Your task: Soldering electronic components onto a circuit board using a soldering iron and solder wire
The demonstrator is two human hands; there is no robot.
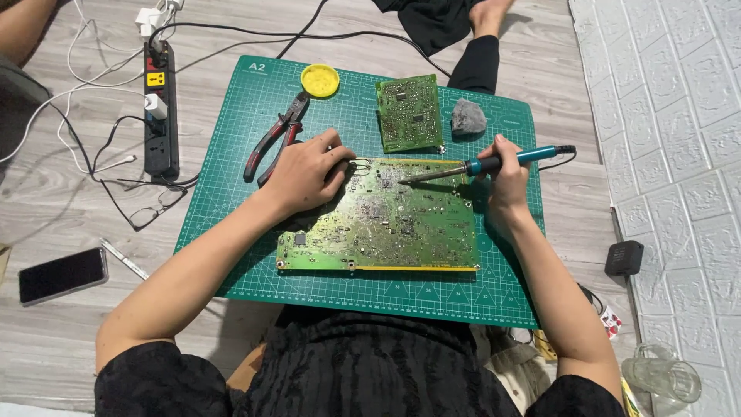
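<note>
We see a large green rectangular circuit board (386, 220) lying flat on a dark green gridded cutting mat (231, 193), which sits on a grey wood-look floor (62, 208). The left hand (305, 174) rests palm down on the board's upper left corner, fingers curled loosely; it pins the board rather than gripping anything. The right hand (505, 181) is closed around the teal handle of a pen-shaped soldering iron (482, 164), held like a pencil, with the metal tip touching the board's upper middle area. A black cord runs off the iron's rear end to the right.

Behind the big board, a smaller green circuit board (409, 112) lies flat on the mat, apart from the first. Just to its right is a grey lump of wire-wool-like tip cleaner (468, 117). A round yellow tin or lid (319, 79) sits near the mat's far edge. Red-and-black handled pliers (274, 139) lie on the mat just left of the left hand, jaws pointing away from us.

Left of the mat, a black power strip (160, 108) lies on the floor with white plugs and cables around it. A black smartphone (62, 275) lies face up at lower left, with a thin silver pen-like tool (123, 259) beside it. A small black box (624, 257) sits right of the mat, and a clear glass mug (664, 378) lies at lower right. Another person's foot and dark trouser leg (478, 54) show at the top.
</note>
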